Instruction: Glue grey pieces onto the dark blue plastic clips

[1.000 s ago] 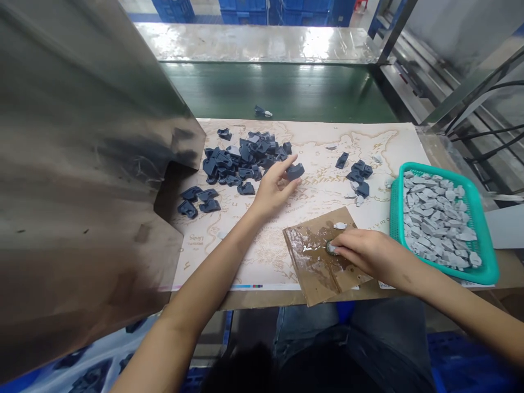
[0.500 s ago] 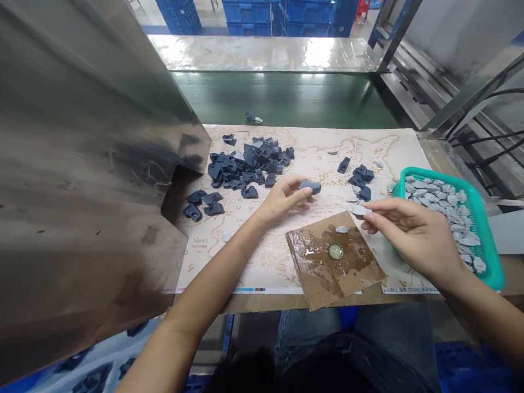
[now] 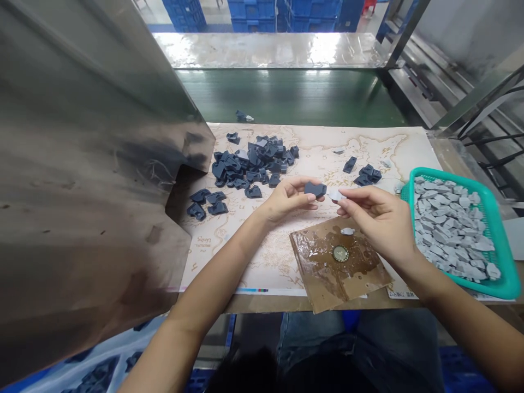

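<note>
My left hand (image 3: 291, 199) is closed on a dark blue-grey plastic piece (image 3: 315, 190), its blunt end pointing right. In a pinch between thumb and finger, my right hand (image 3: 379, 218) holds a small light grey piece (image 3: 335, 195) close to the dark one's right end; I cannot tell whether they touch. Below both hands lies a wet brown cardboard square (image 3: 323, 284) bearing a small round bottle cap (image 3: 340, 253) with liquid in it. Another light grey piece (image 3: 347, 231) rests on the cardboard above the cap.
A heap of dark pieces (image 3: 256, 161) lies left of centre, a smaller group (image 3: 367, 176) to the right. A green basket (image 3: 507, 256) of light grey pieces stands far right. A metal panel (image 3: 102, 164) walls the left side; a green conveyor belt (image 3: 295, 95) runs behind, carrying one joined piece (image 3: 244, 116).
My right hand has moved left and up, bringing the light grey piece beside the dark piece. My left hand has turned the dark piece slightly. The joined piece on the belt has shifted left.
</note>
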Demonstrator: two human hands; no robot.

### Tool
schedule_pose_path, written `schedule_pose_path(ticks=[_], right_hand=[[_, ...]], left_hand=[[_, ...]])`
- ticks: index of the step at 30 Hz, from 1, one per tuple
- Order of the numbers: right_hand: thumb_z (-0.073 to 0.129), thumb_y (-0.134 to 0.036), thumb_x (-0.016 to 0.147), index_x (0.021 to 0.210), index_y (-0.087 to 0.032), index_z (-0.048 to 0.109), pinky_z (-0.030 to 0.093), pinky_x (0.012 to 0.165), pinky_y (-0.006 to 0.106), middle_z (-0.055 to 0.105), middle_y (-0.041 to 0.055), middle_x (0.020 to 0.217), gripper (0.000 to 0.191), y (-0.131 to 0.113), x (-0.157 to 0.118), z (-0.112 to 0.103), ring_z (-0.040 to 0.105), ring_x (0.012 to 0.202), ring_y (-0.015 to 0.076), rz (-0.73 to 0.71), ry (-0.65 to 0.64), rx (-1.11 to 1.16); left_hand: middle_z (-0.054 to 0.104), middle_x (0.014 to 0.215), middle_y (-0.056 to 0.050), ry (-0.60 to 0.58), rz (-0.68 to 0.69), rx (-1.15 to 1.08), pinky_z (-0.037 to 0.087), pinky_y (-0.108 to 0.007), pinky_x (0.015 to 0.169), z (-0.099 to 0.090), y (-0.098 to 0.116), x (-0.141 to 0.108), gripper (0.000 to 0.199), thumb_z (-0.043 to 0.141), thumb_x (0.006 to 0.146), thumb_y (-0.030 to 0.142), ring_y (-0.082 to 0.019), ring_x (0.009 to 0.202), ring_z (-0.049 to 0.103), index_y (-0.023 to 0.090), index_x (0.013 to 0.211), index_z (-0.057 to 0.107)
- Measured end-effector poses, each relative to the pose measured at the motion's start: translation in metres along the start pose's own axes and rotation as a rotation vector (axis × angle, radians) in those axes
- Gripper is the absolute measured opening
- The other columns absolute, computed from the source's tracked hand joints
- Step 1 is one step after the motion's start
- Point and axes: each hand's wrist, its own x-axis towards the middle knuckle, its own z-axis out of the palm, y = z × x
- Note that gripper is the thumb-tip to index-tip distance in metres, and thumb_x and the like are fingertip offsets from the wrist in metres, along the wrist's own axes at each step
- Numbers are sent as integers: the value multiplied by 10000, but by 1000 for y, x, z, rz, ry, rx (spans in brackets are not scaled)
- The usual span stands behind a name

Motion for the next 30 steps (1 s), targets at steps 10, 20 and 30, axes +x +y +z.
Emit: schedule_pose_path(ticks=[10, 20, 30], right_hand=[[730, -286, 766, 846, -200, 689, 580, 589, 251, 672, -7, 673, 125, 1, 1, 5, 650, 596, 134, 76, 72, 133], [864, -397, 604, 732, -185, 675, 515, 521, 172, 694, -4, 652, 311, 2, 2, 13, 611, 538, 87, 299, 76, 448], [901, -456, 519, 690, -167, 676, 491, 483, 132, 690, 1, 629, 404, 1, 1, 20, 583, 502, 63, 354, 90, 535]], left_hand=[[708, 955, -25, 82, 239, 81, 589, -287, 806, 4, -5, 5, 458, 858, 592, 373, -191, 953, 688, 205, 963, 647], [700, 914, -44, 173, 435, 216, 546, -447, 961, 10, -9, 5, 295, 800, 692, 419, -259, 1102, 639, 192, 829, 671], [726, 876, -39, 148, 534, 155, 593, -340, 867, 11, -11, 6, 225, 804, 705, 358, -227, 1034, 677, 189, 819, 708]])
